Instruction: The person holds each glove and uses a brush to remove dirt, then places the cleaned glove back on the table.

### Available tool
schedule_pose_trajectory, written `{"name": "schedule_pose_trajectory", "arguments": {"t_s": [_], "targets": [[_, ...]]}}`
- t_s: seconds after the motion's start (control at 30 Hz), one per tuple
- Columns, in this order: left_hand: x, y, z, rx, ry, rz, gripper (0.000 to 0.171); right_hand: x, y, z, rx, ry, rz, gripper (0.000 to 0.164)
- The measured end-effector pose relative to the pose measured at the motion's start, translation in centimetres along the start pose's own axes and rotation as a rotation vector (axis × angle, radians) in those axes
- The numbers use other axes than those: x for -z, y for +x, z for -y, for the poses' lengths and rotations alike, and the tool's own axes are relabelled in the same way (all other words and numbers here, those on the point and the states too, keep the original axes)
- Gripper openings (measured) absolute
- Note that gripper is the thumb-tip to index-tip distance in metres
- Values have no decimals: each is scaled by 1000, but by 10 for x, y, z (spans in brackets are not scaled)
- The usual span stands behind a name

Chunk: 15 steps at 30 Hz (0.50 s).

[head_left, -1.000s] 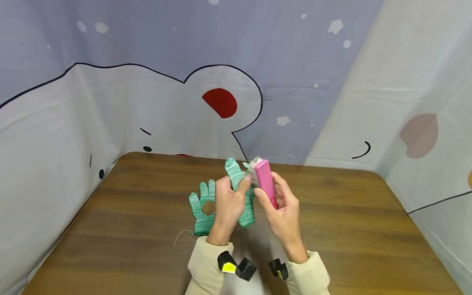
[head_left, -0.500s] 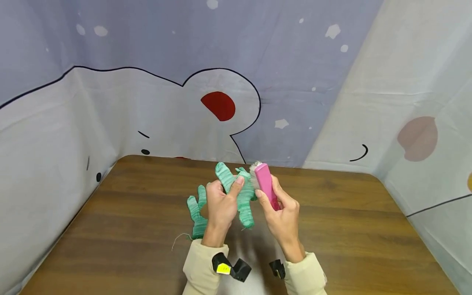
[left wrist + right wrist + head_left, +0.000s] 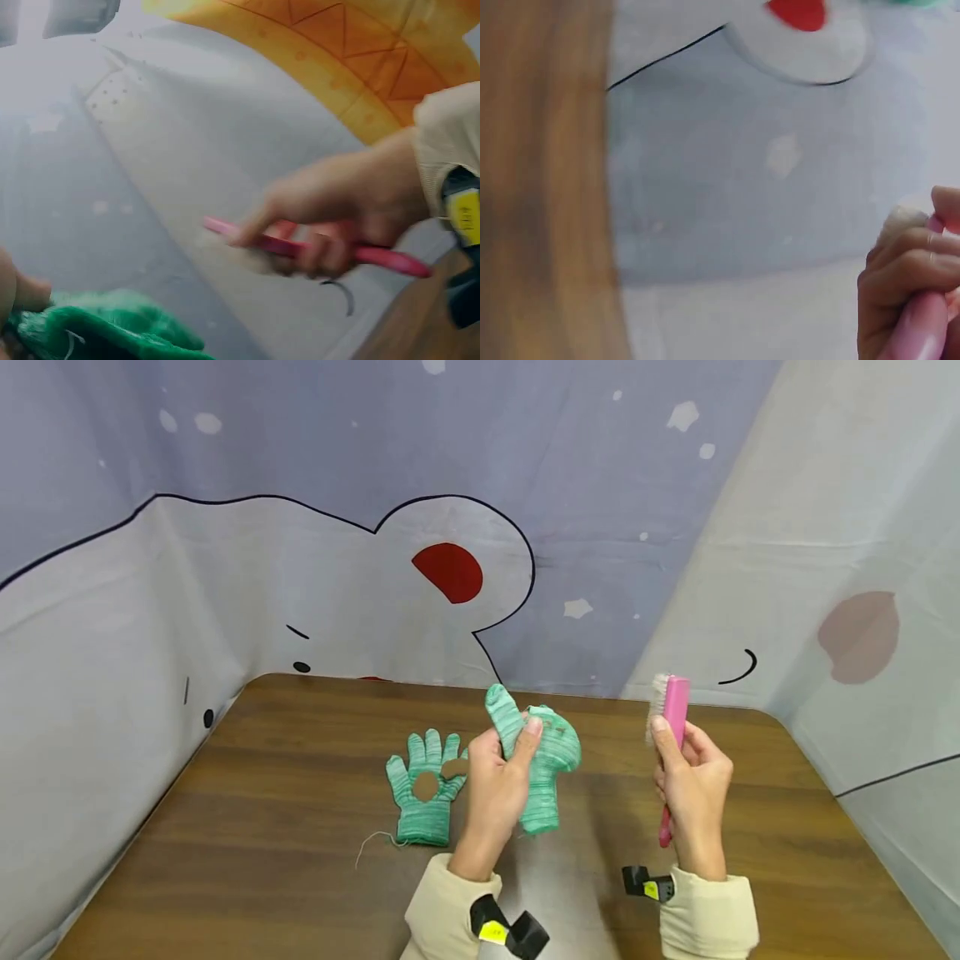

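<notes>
My left hand (image 3: 498, 789) grips a green knitted glove (image 3: 553, 760) above the table, thumb across its front. One glove finger sticks up past the thumb and the cuff hangs down. In the left wrist view, part of the green glove (image 3: 112, 326) shows at the lower left. Well to the right, my right hand (image 3: 693, 793) holds a pink brush (image 3: 676, 706) upright, its white bristles facing left toward the glove but apart from it. The right wrist view shows curled fingers (image 3: 907, 274) around the pink handle (image 3: 922, 330).
A second green glove (image 3: 423, 822) lies flat on the wooden table (image 3: 262, 827), left of my left hand. Brown round patches (image 3: 426, 787) show on it, and a loose thread (image 3: 367, 842) trails from its cuff. A printed curtain (image 3: 337, 585) hangs behind the table and along its sides.
The brush has moved away from the held glove, to the right, and now stands more upright. My left hand has shifted right with its glove, showing more of the glove on the table.
</notes>
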<state>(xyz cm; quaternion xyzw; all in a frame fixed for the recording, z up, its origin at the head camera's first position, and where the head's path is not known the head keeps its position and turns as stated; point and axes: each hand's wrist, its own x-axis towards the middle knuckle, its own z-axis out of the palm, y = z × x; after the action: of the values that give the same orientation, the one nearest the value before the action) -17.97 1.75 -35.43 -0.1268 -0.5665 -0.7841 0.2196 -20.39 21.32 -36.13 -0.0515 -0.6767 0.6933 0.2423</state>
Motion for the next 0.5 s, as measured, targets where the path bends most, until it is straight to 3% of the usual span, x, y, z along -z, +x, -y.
{"name": "schedule_pose_trajectory", "arguments": {"t_s": [0.1, 0.13, 0.2, 0.23, 0.33, 0.4, 0.5], "targets": [[-6, 0, 20, 29, 21, -47, 26, -11, -16, 32, -25, 135, 133, 31], [-7, 1, 30, 4, 12, -50, 26, -15, -20, 37, -11, 141, 182, 30], [-8, 2, 30, 12, -21, -38, 28, -24, -28, 42, 25, 138, 282, 27], [-11, 3, 9, 40, -56, -10, 29, -29, -32, 43, 43, 123, 326, 27], [-13, 6, -1, 83, -267, 139, 33, -41, -41, 45, 79, 76, 436, 29], [-14, 7, -13, 146, -423, 253, 39, -45, -45, 45, 81, 76, 475, 30], [-12, 11, -15, 235, -677, 394, 36, -47, -48, 49, 78, 141, 517, 29]]}}
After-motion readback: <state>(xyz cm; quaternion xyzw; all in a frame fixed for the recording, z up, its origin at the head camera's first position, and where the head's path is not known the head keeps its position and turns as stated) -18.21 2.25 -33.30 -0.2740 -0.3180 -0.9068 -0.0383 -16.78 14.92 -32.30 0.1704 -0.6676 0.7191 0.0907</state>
